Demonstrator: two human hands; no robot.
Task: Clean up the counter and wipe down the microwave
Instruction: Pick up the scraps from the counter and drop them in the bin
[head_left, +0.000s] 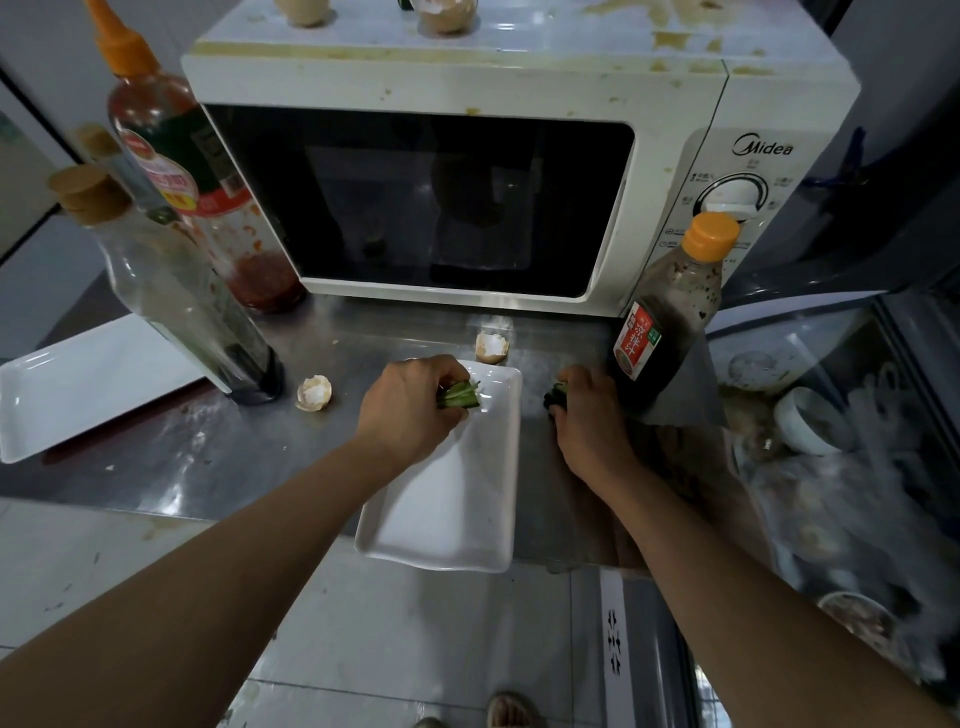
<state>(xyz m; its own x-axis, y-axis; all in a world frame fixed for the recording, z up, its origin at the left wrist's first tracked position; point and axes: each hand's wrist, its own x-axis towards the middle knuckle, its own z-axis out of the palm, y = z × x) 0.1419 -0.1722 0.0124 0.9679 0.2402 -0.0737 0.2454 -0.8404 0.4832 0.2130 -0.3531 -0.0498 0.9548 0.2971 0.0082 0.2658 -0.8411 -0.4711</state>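
Left hand (410, 410) gripping green scraps (460, 396) over white tray (467, 519), right hand (587, 415) perhaps likewise

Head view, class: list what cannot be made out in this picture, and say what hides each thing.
1. Dark scrap under the right hand: fingers cover most of it.
2. Eggshells on the microwave top: cut off by the upper edge.
3. Microwave interior: dark door glass hides it.
4. Dishes at right: blurred.
5. Green scraps in the left hand: partly hidden by fingers.

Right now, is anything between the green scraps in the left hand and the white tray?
Nothing visible. The left hand pinches the green scraps directly over the tray's far end, with only air beneath. The eggshell lies beyond the rim, out of the way.
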